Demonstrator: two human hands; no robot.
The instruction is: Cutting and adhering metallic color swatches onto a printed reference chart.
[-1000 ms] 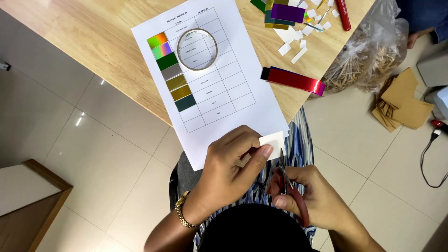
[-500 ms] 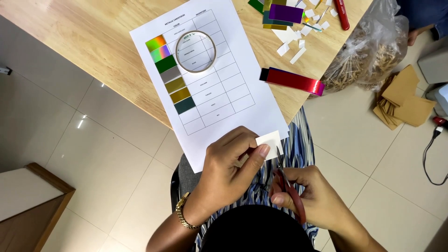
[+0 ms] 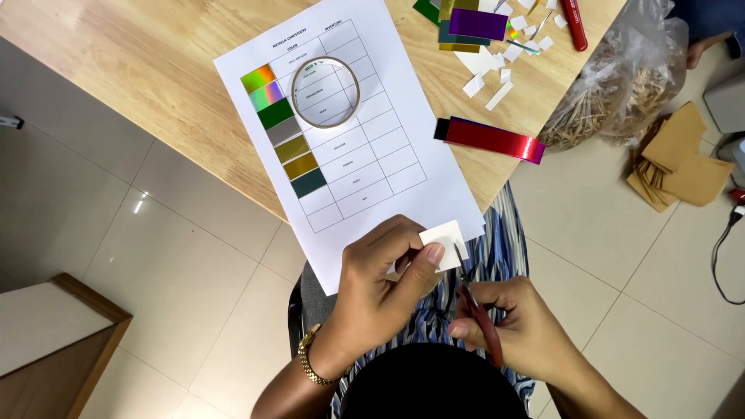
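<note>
My left hand [image 3: 384, 279] pinches a small white card piece [image 3: 445, 242] between thumb and fingers, just off the near edge of the wooden table [image 3: 140, 70]. My right hand [image 3: 516, 326] grips red-handled scissors [image 3: 475, 304], whose blades point up at the card's right edge. A white chart sheet [image 3: 365, 155] with a column of coloured metallic swatches lies on the table and hangs over its edge. A clear tape roll [image 3: 325, 91] rests on the sheet.
A red metallic strip [image 3: 490, 138] lies at the table edge. Coloured card sheets [image 3: 466, 23], white paper scraps [image 3: 497, 66] and a red cutter [image 3: 574, 23] sit further back. On the floor, right, are a plastic bag of wooden sticks [image 3: 621, 85] and brown card pieces [image 3: 679, 159].
The white card piece has turned slightly in my left hand, and the scissors have closed in on its right edge. Nothing else has moved.
</note>
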